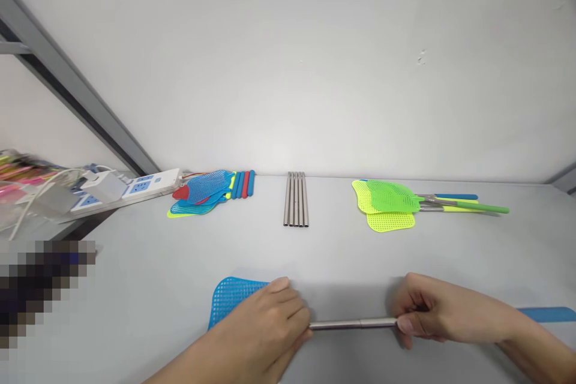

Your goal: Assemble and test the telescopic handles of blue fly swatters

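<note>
A blue fly swatter lies across the front of the table, its mesh head (230,299) partly hidden under my left hand (279,324). That hand is closed around the neck, where the metal rod (337,324) comes out of the head. Fingers and thumb of my right hand (425,311) pinch the rod farther along. Between the hands the rod shows a joint where a thinner section meets a thicker one. A blue handle (546,314) sticks out to the right, beyond my right wrist.
Several metal tubes (296,199) lie side by side at the back. To their left are swatter heads (209,188) and coloured handles (243,185); to their right, green and yellow swatters (392,199). A power strip (150,185) with plugs runs along the left edge. A blurred-out person (40,288) is at left.
</note>
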`<state>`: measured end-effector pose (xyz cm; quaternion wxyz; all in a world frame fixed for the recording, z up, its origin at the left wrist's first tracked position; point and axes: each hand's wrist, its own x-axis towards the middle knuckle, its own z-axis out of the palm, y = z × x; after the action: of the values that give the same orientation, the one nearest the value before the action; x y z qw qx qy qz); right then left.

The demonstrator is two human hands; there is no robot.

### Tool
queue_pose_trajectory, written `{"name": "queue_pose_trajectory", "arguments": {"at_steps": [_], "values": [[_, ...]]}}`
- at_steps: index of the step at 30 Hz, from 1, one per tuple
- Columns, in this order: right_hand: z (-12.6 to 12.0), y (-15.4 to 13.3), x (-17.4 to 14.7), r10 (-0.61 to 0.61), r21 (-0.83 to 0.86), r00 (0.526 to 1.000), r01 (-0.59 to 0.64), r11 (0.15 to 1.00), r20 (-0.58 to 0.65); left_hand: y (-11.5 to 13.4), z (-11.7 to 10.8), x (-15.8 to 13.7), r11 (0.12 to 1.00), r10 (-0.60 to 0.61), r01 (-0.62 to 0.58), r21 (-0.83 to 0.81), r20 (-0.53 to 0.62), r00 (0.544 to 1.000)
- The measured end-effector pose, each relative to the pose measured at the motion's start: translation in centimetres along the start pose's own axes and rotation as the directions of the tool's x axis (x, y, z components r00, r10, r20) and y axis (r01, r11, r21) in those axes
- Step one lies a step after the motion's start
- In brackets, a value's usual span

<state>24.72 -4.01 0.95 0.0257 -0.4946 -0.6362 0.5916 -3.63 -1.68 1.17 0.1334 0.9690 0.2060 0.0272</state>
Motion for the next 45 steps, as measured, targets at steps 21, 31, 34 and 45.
{"name": "queue_pose_trajectory", "arguments": {"at_steps": [21,31,34,45], "values": [[1.8,-1.0,0.6,-0.008,-0.059,0.999,0.005,0.998,-0.050,0.5,0.3,0.4,0.997,0.019,-0.021,0.068,0.033,0.999],[2.2,-1.2,0.9,-0.032,0.012,0.999,0.033,0.999,-0.043,0.6,0.4,0.7,0.993,0.035,-0.032,0.116,-0.016,0.999],[2.5,-1.2,1.2,-0.026,0.038,0.999,0.027,0.999,-0.023,0.6,0.5,0.8,0.993,0.059,-0.053,0.101,-0.056,0.997],[3.0,-1.1,1.2,-0.019,0.046,1.000,0.020,0.999,-0.022,1.3,0.8,1.4,0.997,0.002,-0.003,0.083,0.007,1.000]]}}
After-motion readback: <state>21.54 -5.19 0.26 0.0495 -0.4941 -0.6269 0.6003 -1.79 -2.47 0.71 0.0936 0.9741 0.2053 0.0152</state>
